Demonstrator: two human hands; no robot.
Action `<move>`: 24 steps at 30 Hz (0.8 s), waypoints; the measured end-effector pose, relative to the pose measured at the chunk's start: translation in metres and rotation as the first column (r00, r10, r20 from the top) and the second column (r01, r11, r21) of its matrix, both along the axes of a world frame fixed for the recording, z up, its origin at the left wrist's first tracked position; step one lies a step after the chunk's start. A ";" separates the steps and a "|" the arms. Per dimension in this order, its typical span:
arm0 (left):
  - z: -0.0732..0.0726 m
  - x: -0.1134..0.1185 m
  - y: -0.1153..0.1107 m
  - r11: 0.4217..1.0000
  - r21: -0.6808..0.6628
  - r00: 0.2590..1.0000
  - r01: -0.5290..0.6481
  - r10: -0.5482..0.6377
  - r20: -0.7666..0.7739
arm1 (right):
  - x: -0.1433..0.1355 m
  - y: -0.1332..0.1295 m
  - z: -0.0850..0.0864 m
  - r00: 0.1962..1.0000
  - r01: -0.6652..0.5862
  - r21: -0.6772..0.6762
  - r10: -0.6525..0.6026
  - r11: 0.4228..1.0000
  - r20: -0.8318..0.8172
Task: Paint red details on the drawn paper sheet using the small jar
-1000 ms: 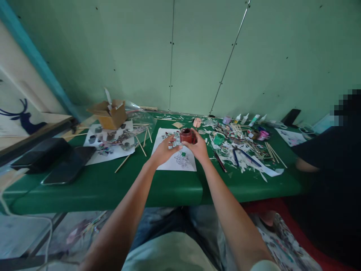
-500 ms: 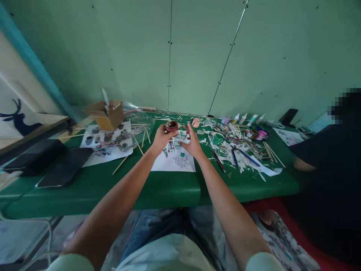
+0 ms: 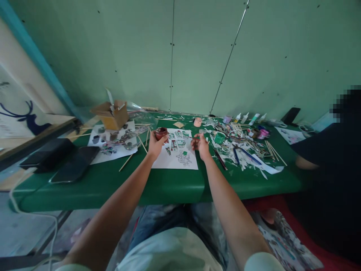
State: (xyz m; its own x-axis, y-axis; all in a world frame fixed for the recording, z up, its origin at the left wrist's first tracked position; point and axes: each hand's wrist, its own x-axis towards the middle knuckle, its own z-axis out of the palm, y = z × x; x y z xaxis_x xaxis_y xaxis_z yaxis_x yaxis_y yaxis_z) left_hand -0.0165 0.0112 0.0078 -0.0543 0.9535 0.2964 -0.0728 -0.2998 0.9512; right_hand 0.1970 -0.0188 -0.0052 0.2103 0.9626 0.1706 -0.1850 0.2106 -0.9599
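Observation:
My left hand (image 3: 155,147) is wrapped round a small dark red jar (image 3: 161,131), held upright over the left side of a white sheet of paper (image 3: 175,163). Small green, white and red painted pieces lie on that sheet, above a line drawing with a green patch. My right hand (image 3: 201,146) is at the sheet's right edge, palm turned inward and fingers curled. Something small and reddish shows at its fingertips, too small to name. To the right of this hand is a green paint pot (image 3: 219,138).
White scraps, pliers (image 3: 246,155) and several glue bottles (image 3: 254,119) crowd the right side. A cardboard box (image 3: 111,114), wooden sticks (image 3: 126,162) and a dark phone (image 3: 75,164) are on the left. A person in dark clothing (image 3: 332,177) sits at right.
My hands have moved apart: the left has shifted left with the jar, the right has drawn right and down, its fingers curling. More of the painted pieces now shows between them.

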 end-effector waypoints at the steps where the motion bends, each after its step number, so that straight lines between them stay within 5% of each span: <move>1: 0.000 0.001 -0.002 1.000 0.014 1.000 0.014 -0.014 -0.015 | 0.000 0.000 -0.001 1.000 0.003 -0.007 -0.003 1.000 0.004; 9: -0.006 0.008 -0.009 0.948 0.019 0.942 0.318 -0.314 -0.115 | 0.001 -0.003 -0.003 0.990 0.067 -0.028 -0.063 0.997 0.126; 15: -0.003 0.005 -0.011 0.968 0.137 0.955 0.210 -0.173 -0.240 | 0.001 -0.003 -0.001 0.972 0.133 -0.058 -0.118 0.990 0.202; 19: -0.002 0.003 -0.010 0.974 0.160 0.949 0.160 -0.107 -0.295 | 0.001 -0.001 -0.003 0.978 0.060 -0.055 -0.047 0.997 0.204; 24: -0.010 0.000 -0.001 0.991 0.128 0.952 -0.031 0.068 -0.299 | -0.001 0.000 -0.006 0.962 0.095 -0.048 -0.079 0.994 0.263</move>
